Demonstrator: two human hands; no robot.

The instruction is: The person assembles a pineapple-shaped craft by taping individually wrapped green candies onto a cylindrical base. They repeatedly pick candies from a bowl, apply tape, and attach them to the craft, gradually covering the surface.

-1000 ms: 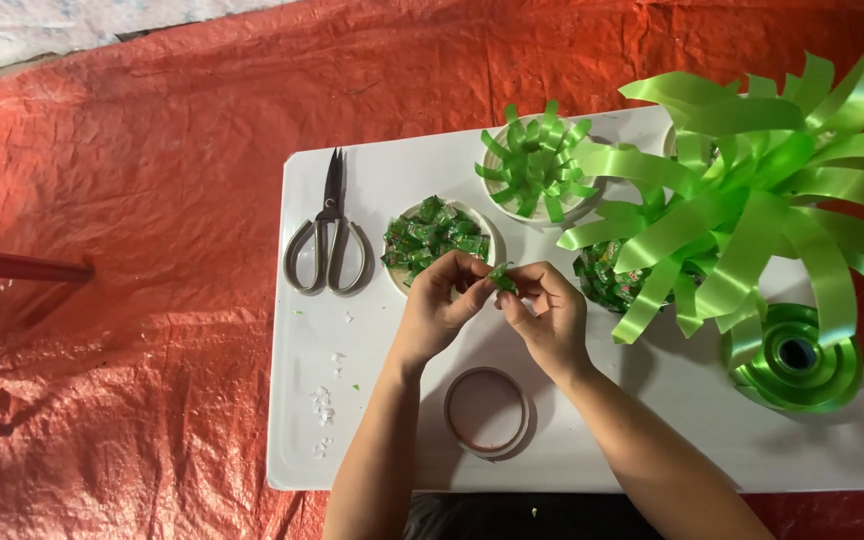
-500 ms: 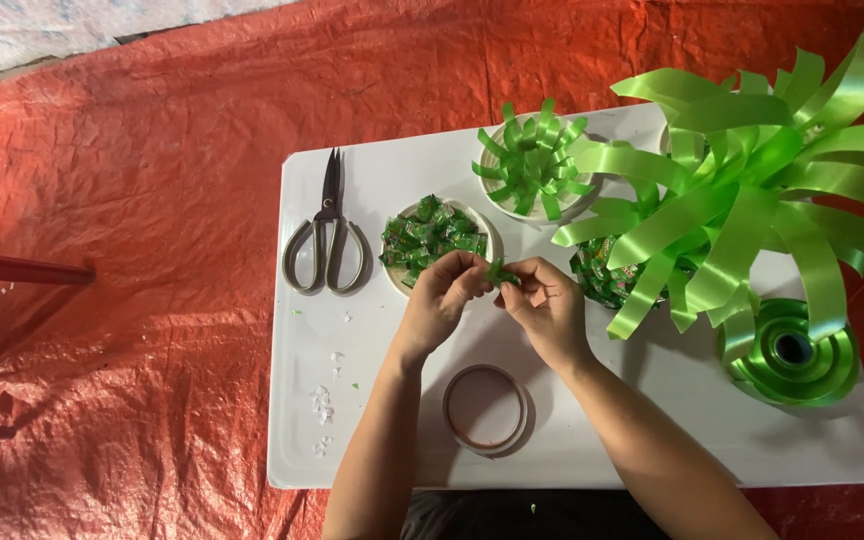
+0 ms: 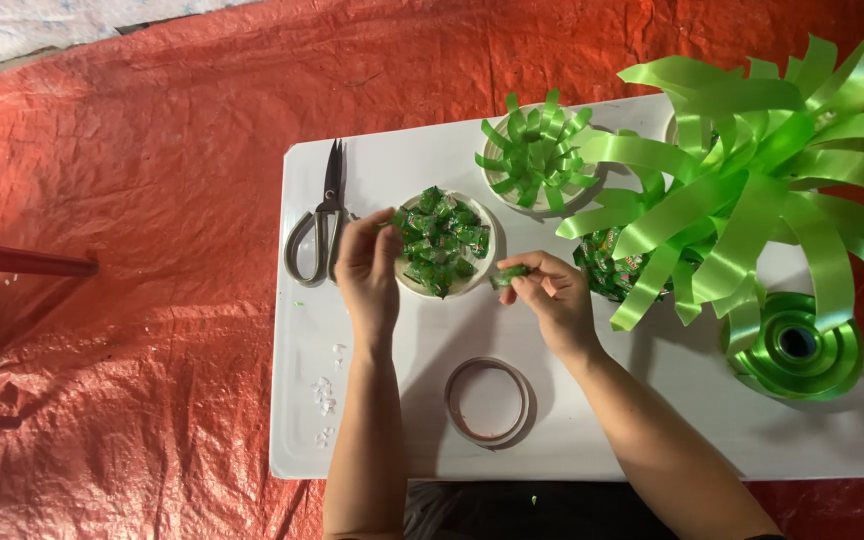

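One green wrapped candy [image 3: 509, 272] pinched in right hand [image 3: 552, 300] fingertips, just beside the full candy bowl [image 3: 442, 242]; left hand [image 3: 369, 265] loosely curled at the bowl's rim, holding nothing visible. Plenty of candies left, one ribbon bow [image 3: 537, 150] finished. Nearby: scissors [image 3: 320, 215], tape ring [image 3: 489, 400], ribbon spool [image 3: 797, 345], looped ribbon crowding the right.

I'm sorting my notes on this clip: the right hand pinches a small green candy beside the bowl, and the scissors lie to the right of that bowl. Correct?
Not quite. In the head view the scissors lie left of the bowl, not right. The right hand does pinch a small green candy beside it.
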